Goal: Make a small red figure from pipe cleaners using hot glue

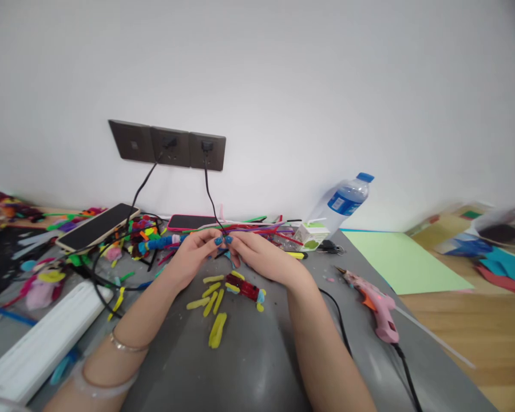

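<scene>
My left hand (195, 252) and my right hand (261, 254) meet fingertip to fingertip over a grey table (249, 366). Both pinch something small and thin between them; I cannot make out what it is. The fingers of both hands are curled together. Just below the hands lie several yellow pipe-cleaner pieces (212, 300) and a small red pipe-cleaner figure (245, 288) with yellow and blue tips. A larger yellow loop (217, 331) lies nearer to me.
A pink glue gun (377, 303) with its black cord lies at the right. A water bottle (345, 201), a green sheet (401, 260), two phones (96, 226) (191, 222), a pile of coloured pipe cleaners (143, 234), a white box (43, 343) and wall sockets (167, 146) surround the hands.
</scene>
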### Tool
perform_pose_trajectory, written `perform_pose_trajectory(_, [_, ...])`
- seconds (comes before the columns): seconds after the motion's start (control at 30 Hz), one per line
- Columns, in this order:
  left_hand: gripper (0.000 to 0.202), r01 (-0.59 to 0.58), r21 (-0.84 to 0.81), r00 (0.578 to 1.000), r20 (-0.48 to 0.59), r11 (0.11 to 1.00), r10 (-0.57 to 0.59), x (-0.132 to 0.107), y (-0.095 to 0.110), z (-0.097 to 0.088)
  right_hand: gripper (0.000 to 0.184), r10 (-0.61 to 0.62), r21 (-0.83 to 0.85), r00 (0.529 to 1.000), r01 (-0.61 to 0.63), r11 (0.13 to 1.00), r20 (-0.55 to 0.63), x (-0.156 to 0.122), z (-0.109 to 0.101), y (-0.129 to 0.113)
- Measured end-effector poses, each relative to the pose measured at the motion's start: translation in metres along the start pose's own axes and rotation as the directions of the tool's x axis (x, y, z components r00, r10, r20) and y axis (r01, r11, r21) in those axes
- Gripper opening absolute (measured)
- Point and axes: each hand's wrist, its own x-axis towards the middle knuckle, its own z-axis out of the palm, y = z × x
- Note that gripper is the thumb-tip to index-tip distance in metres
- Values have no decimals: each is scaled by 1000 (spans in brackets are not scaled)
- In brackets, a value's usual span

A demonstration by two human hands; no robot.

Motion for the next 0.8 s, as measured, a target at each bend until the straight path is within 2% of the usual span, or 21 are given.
perform_pose_trajectory(0.2, [34, -19, -25, 999, -31, 1000, 18, -1, 3, 2, 30, -4, 49, 997, 7, 999, -76, -5, -7, 3])
perform_pose_trajectory(0.27, [36, -37, 56, 999, -25, 998, 38, 0, 0, -1, 23, 4, 46, 992, 1, 999, -123, -9, -11, 1])
perform_pose_trajectory(0.33, [37, -69, 211, 998, 22, 975, 65, 1, -3, -3, 15, 18, 28, 987, -14, 1000, -157, -16, -18, -5])
perform_pose_trajectory(0.47, [38, -145, 399, 985, 147, 905, 93, -1, -3, -3, 15, 60, -3, 970, -62, 998, -234, -43, -35, -21])
perform_pose_trajectory(0.63, [29, -199, 394, 971, 204, 897, 126, 1, 0, -5, 12, 167, 61, 905, -155, 986, -392, -96, -45, -22])
perform_pose_trajectory(0.73, [28, -217, 352, 965, 221, 911, 144, 3, -2, -8, 8, 281, 120, 841, -254, 960, -462, -125, -41, -6])
perform_pose_trajectory(0.8, [28, -211, 361, 955, 276, 909, 112, 4, -4, -8, 5, 341, 104, 811, -333, 937, -475, -141, -35, 9])
